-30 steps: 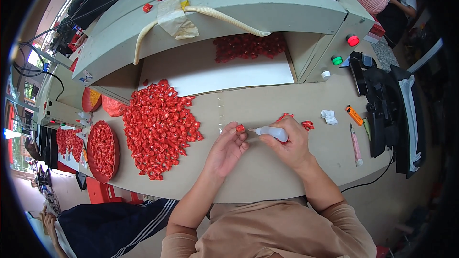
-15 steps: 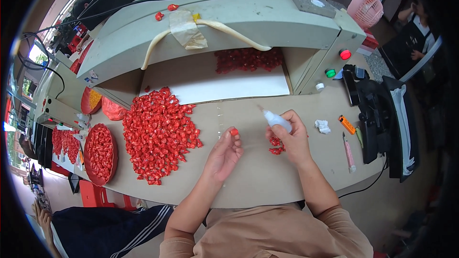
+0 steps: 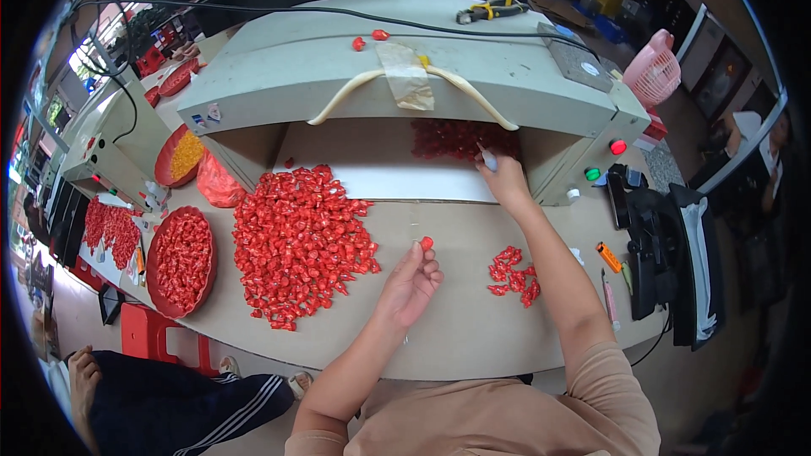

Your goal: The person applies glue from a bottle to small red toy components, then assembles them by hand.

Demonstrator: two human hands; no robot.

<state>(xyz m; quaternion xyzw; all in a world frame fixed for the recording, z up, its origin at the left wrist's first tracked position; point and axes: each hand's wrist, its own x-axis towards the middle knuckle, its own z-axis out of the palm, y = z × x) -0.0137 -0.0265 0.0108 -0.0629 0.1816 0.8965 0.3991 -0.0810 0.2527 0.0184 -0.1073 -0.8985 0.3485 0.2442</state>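
My left hand point(image 3: 410, 283) is held over the table with thumb and fingers pinched on a small red shiny piece point(image 3: 427, 242). Farther off, my right hand point(image 3: 508, 181) reaches into the mouth of the grey machine point(image 3: 279, 105), its fingers closed round a white squeeze bottle point(image 3: 490, 161). The bottle's thin tip is near a dark red batch of pieces point(image 3: 448, 137) on the white bed point(image 3: 380, 173). Left of my left hand lies a big heap of red pieces point(image 3: 300, 245). A small group of them point(image 3: 512, 275) lies beneath and beside my right forearm.
A red bowl point(image 3: 155, 274) full of pieces stands at the left, with a bowl of yellow bits point(image 3: 162, 160) behind it. An orange cutter point(image 3: 607, 256), a pink pen-like tool point(image 3: 610, 295) and a black stand point(image 3: 650, 241) are at the right. Someone sits lower left, in dark trousers point(image 3: 169, 397).
My right hand has moved away from me with the bottle, into the machine's opening, uncovering the small group of pieces. My left hand still pinches its piece. The view has shifted somewhat.
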